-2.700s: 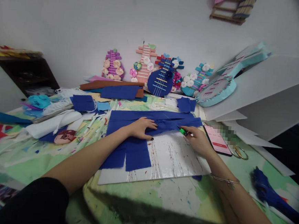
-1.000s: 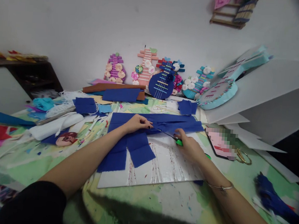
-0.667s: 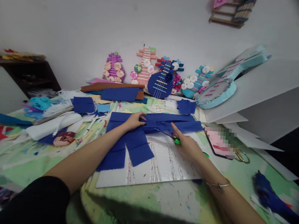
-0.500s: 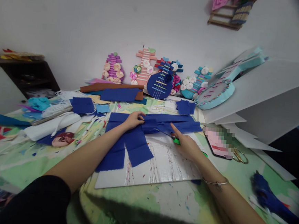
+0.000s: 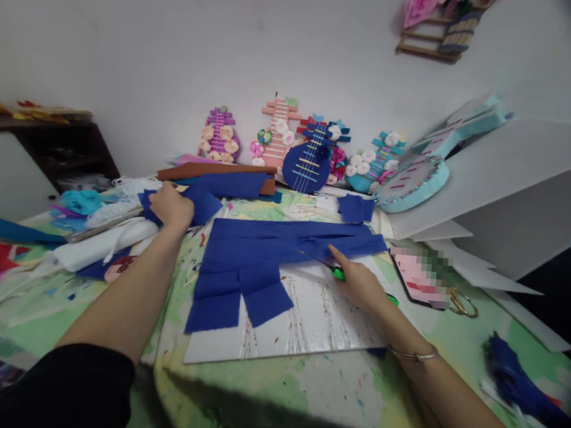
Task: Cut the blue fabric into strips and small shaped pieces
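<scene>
My left hand [image 5: 170, 206] is at the left, its fingers curled down on a small blue fabric piece [image 5: 203, 202] over other blue pieces. My right hand [image 5: 359, 279] grips scissors [image 5: 339, 273] with green handles, the forefinger stretched along them. Their blades point left across a large blue fabric sheet [image 5: 248, 244], which has slits and creases. Two cut flaps hang toward me over a white board [image 5: 306, 328] marked with glue-like streaks. The left fingertips are partly hidden.
Decorated lute-shaped crafts [image 5: 306, 163] lean on the wall. A phone [image 5: 419, 277] and gold scissors [image 5: 464, 302] lie right of the board, with a blue glue gun [image 5: 514, 377] nearer me. A white power strip [image 5: 105, 243] and its cable lie left.
My left hand has left the large blue sheet and moved left to the small blue pieces, where a further blue piece now shows. My right hand with the scissors has hardly moved.
</scene>
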The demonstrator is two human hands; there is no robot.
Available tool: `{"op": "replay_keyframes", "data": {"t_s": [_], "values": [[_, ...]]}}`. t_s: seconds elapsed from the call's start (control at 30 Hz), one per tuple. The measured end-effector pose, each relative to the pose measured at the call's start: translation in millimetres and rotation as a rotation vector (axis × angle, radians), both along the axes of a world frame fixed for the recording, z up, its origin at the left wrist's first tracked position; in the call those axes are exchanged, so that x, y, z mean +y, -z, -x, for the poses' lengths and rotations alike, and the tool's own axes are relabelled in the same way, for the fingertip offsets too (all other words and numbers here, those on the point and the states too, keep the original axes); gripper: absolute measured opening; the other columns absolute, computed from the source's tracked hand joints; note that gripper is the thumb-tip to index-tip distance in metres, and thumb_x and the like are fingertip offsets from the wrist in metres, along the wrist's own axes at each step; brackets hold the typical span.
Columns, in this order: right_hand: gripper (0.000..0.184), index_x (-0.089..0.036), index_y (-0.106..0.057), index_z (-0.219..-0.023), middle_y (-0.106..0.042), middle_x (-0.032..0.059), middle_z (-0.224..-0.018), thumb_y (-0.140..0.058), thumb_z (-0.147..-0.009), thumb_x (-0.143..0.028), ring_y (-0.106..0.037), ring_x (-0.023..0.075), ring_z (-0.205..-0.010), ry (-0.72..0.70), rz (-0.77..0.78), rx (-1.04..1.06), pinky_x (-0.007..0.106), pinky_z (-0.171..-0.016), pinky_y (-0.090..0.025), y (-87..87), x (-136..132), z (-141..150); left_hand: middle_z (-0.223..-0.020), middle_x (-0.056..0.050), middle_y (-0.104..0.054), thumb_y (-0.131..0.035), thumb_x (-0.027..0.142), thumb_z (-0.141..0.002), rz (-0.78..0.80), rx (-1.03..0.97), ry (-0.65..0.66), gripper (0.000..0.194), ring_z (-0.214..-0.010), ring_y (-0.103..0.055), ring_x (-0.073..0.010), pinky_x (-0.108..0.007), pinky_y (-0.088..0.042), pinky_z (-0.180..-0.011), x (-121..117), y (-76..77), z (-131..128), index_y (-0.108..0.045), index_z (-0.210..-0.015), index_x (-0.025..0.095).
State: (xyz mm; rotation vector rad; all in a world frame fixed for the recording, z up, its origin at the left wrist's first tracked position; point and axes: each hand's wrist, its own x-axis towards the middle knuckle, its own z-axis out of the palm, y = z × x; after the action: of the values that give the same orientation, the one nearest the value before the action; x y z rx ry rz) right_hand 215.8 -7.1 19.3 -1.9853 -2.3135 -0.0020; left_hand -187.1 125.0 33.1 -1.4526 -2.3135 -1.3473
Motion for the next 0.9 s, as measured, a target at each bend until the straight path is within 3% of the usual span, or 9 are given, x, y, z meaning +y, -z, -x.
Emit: {"op": "replay_keyframes", "data": {"t_s": [0.07,0.1,0.2,0.23,0.4,0.57,0.67,0.8,0.9], "values": [[0.066,-0.028,-0.024,-0.140,-0.064,0.0113,-0.104,-0.046,-0.078,-0.018,-0.061,0.0271,-0.084,-0.009,-0.005,0.012,0.028,-0.061,-0.038,0.0,0.6,-0.6,-0.123,-0.021,-0.043,-0.046,0.016,-0.075,-0.074,0.110,-0.036,0.040,-0.119,-0.030,-0.0386,-0.057,-0.026,-0.092,1.4,2.8,-7.9,-0.048,-0.114,0.009],[0.065,-0.027,-0.028,-0.139,-0.063,0.0115,-0.107,-0.046,-0.077,-0.018,-0.060,0.0272,-0.087,-0.019,-0.010,0.023,0.029,-0.063,-0.038,0.3,1.2,-1.4,-0.122,-0.018,-0.045,-0.049,0.019,-0.074,-0.098,0.198,0.031,0.037,-0.117,-0.034,-0.0356,-0.052,-0.029,-0.093,3.8,4.9,-14.5,-0.052,-0.110,0.012],[0.063,-0.022,-0.034,-0.137,-0.062,0.0122,-0.112,-0.048,-0.076,-0.017,-0.059,0.0266,-0.093,-0.022,-0.033,0.059,0.028,-0.069,-0.040,2.4,4.0,-6.5,-0.111,-0.012,-0.056,-0.051,0.032,-0.076,-0.003,0.412,0.555,0.033,-0.107,-0.047,-0.0251,-0.038,-0.034,-0.093,13.5,14.7,-37.9,-0.058,-0.103,0.014],[0.063,-0.021,-0.035,-0.136,-0.062,0.0123,-0.111,-0.048,-0.075,-0.017,-0.059,0.0264,-0.093,-0.010,-0.039,0.066,0.028,-0.070,-0.040,3.4,5.3,-9.0,-0.109,-0.011,-0.058,-0.053,0.037,-0.075,0.054,0.443,0.677,0.037,-0.105,-0.049,-0.0244,-0.037,-0.035,-0.093,15.9,18.6,-45.1,-0.059,-0.103,0.014],[0.061,-0.018,-0.039,-0.134,-0.063,0.0132,-0.108,-0.049,-0.074,-0.017,-0.060,0.0266,-0.092,0.037,-0.080,0.076,0.029,-0.071,-0.040,6.7,11.1,-22.6,-0.089,-0.008,-0.066,-0.058,0.049,-0.067,0.298,0.394,0.952,0.041,-0.084,-0.057,-0.0218,-0.031,-0.042,-0.077,16.6,31.1,-64.2,-0.066,-0.090,0.015],[0.061,-0.014,-0.037,-0.135,-0.066,0.0150,-0.100,-0.050,-0.076,-0.020,-0.061,0.0283,-0.087,0.090,-0.154,0.055,0.030,-0.069,-0.042,5.0,12.7,-29.8,-0.068,-0.002,-0.063,-0.060,0.046,-0.066,0.359,0.200,1.064,0.032,-0.065,-0.055,-0.0160,-0.025,-0.040,-0.062,7.5,25.6,-71.2,-0.065,-0.075,0.015],[0.063,-0.011,-0.034,-0.137,-0.065,0.0166,-0.103,-0.049,-0.076,-0.019,-0.061,0.0287,-0.088,0.130,-0.217,0.056,0.031,-0.070,-0.043,2.9,12.9,-34.7,-0.067,-0.001,-0.061,-0.056,0.045,-0.070,0.284,0.131,1.080,0.031,-0.064,-0.054,-0.0151,-0.024,-0.039,-0.060,2.6,22.7,-81.3,-0.063,-0.072,0.014],[0.066,-0.010,-0.030,-0.138,-0.059,0.0176,-0.115,-0.048,-0.075,-0.016,-0.060,0.0303,-0.095,0.143,-0.271,0.086,0.033,-0.073,-0.044,0.7,13.6,-41.6,-0.067,-0.001,-0.060,-0.051,0.041,-0.074,0.173,0.265,0.951,0.028,-0.066,-0.053,-0.0155,-0.025,-0.039,-0.062,2.5,25.4,-91.1,-0.060,-0.069,0.015],[0.066,-0.016,-0.031,-0.138,-0.063,0.0140,-0.110,-0.049,-0.074,-0.015,-0.061,0.0296,-0.093,0.106,-0.236,0.144,0.034,-0.074,-0.045,-2.2,12.5,-40.3,-0.074,-0.004,-0.063,-0.050,0.037,-0.074,0.160,0.339,0.862,0.024,-0.071,-0.055,-0.0184,-0.027,-0.039,-0.066,6.1,30.0,-88.0,-0.062,-0.074,0.015]]}}
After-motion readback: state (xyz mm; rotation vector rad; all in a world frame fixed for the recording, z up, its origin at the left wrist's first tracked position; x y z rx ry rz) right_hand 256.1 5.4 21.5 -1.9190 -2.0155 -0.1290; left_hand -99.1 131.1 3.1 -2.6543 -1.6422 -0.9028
